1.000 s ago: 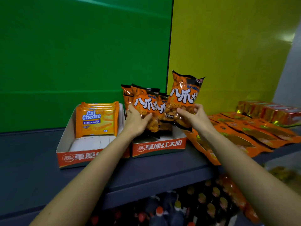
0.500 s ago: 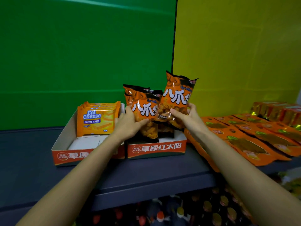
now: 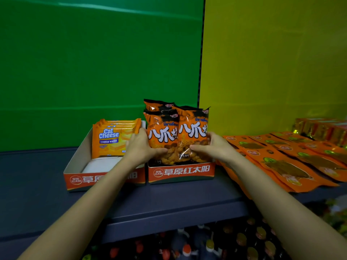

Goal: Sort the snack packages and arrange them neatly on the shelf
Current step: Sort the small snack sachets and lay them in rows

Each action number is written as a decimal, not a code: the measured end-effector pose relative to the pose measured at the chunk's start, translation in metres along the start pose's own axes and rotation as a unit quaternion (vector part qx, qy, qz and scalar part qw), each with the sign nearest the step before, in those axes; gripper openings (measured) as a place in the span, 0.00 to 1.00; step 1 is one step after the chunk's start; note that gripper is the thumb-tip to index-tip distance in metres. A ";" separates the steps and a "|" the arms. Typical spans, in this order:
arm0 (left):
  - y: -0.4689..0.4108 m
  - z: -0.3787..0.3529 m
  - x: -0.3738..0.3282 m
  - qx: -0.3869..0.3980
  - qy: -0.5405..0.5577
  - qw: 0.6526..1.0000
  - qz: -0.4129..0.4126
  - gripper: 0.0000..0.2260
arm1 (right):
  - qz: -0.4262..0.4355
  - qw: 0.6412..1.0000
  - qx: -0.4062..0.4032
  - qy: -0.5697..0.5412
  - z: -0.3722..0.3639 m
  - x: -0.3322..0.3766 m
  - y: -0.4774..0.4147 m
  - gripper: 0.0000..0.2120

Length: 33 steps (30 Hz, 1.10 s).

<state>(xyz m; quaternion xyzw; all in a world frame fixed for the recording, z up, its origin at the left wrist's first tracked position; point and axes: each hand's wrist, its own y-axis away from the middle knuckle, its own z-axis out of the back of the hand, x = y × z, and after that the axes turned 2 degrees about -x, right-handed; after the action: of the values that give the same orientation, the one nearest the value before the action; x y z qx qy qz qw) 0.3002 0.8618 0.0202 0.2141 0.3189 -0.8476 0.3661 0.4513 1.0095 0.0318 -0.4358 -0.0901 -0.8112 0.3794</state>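
Note:
Several orange-and-black snack bags stand upright in the right cardboard tray on the dark shelf. My left hand grips the left front snack bag, thumb across its face. My right hand grips the right front snack bag, which stands side by side with the left one. Another bag rises behind them. Several Cal Cheese wafer packs stand at the back of the left cardboard tray.
Flat orange pouches lie in overlapping rows on the shelf at the right, with shiny red-gold boxes behind them. Green and yellow panels form the back wall. Bottles fill the level below the shelf edge.
My right hand has brought its snack bag down from a raised, tilted position into the right tray, upright beside the bag in my left hand. The view has shifted slightly.

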 end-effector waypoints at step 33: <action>0.109 0.240 0.211 -0.180 -0.312 0.932 0.041 0.11 | 0.459 0.875 0.046 0.144 -0.235 0.211 0.079 0.14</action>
<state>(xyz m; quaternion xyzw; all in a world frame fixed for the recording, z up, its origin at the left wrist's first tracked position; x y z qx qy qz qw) 0.2163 0.5345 0.0220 -0.1180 0.3267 -0.7841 0.5144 0.2858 0.7284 0.0389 -0.2889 0.1389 -0.5943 0.7377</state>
